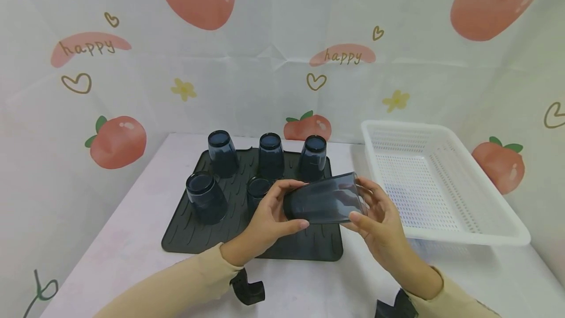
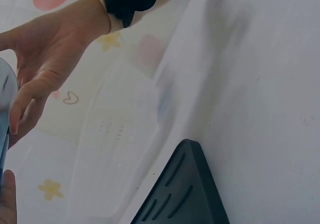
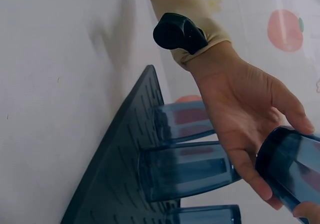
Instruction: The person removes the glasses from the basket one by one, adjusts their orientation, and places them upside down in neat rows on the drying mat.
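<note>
Both hands hold a blue-tinted drinking glass [image 1: 324, 200] tipped on its side above the front right of a black drying mat [image 1: 198, 237]. My left hand [image 1: 269, 220] grips the dark base end, thumb below and fingers over the top. At the rim end, my right hand [image 1: 381, 220] holds the glass with its thumb at the front edge; some fingers show through the glass. In the right wrist view the left hand [image 3: 245, 104] curls around the base. The left wrist view shows the right hand [image 2: 50, 59] beside the glass [image 2: 6, 92], which is cut off there.
Several matching glasses [image 1: 206, 198] stand upside down on the mat, three along its back; one front glass [image 1: 258, 189] is partly hidden by the left hand. A white perforated plastic basket [image 1: 468, 237] sits to the right. Behind the table [image 1: 128, 244] hangs a peach-print cloth [image 1: 247, 77].
</note>
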Motion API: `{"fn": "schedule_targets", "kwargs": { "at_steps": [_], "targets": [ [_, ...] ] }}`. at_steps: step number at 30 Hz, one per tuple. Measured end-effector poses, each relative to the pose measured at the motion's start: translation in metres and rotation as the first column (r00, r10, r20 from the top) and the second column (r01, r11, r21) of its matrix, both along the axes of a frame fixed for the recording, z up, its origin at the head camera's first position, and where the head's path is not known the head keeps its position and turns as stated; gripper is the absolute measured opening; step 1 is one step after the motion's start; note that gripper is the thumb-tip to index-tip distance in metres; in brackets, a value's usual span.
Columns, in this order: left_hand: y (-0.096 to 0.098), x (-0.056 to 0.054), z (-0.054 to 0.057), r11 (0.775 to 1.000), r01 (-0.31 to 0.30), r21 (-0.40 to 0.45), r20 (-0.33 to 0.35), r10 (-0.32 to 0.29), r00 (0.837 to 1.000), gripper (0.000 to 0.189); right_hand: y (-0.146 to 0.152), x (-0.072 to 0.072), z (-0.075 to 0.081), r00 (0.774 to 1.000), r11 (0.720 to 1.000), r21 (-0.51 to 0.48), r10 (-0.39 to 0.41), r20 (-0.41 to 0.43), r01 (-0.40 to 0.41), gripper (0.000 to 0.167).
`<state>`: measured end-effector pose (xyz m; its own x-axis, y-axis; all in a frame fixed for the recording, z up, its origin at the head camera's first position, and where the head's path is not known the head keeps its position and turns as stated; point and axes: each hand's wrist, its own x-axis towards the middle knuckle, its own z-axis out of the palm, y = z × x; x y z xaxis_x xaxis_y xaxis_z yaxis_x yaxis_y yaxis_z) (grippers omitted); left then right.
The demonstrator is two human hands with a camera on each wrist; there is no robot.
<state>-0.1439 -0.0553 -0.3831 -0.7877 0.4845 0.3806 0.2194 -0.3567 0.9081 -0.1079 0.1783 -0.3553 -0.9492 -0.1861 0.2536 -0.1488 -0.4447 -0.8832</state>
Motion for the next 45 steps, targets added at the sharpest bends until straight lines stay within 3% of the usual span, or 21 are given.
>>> {"fn": "schedule_targets", "kwargs": {
  "at_steps": [8,14,23,30,37,40,45],
  "targets": [
    [0.002,0.002,-0.001,1.000,-0.024,0.009,-0.002,0.024,1.000,0.067,0.003,0.000,-0.001,1.000,1.000,-0.009,0.025,0.005,-0.025,0.057],
    [0.001,0.005,0.000,0.998,-0.063,-0.007,0.003,0.063,0.998,0.069,0.008,-0.002,-0.002,0.996,0.996,0.007,0.094,-0.006,-0.094,0.055],
    [-0.001,0.005,0.000,0.997,-0.081,0.005,-0.002,0.081,0.997,0.069,0.018,-0.009,0.000,0.986,0.978,0.127,0.167,0.001,-0.166,0.054],
    [-0.003,0.000,-0.004,0.997,-0.052,0.064,-0.065,0.057,0.996,0.065,0.021,-0.011,0.005,0.987,0.951,0.269,0.162,-0.013,-0.152,0.061],
    [-0.008,0.000,0.000,0.997,-0.073,0.031,-0.057,0.075,0.996,0.067,0.024,-0.013,0.009,0.989,0.926,0.360,0.142,-0.044,-0.117,0.061],
    [-0.009,0.000,0.000,0.997,-0.081,0.004,-0.051,0.081,0.995,0.066,0.025,-0.013,0.014,0.992,0.928,0.364,0.110,-0.059,-0.082,0.056],
    [-0.013,0.000,-0.001,0.995,-0.095,-0.038,-0.052,0.093,0.994,0.064,0.030,-0.017,0.019,0.986,0.938,0.348,0.069,-0.153,-0.011,0.042]
  ]
}}
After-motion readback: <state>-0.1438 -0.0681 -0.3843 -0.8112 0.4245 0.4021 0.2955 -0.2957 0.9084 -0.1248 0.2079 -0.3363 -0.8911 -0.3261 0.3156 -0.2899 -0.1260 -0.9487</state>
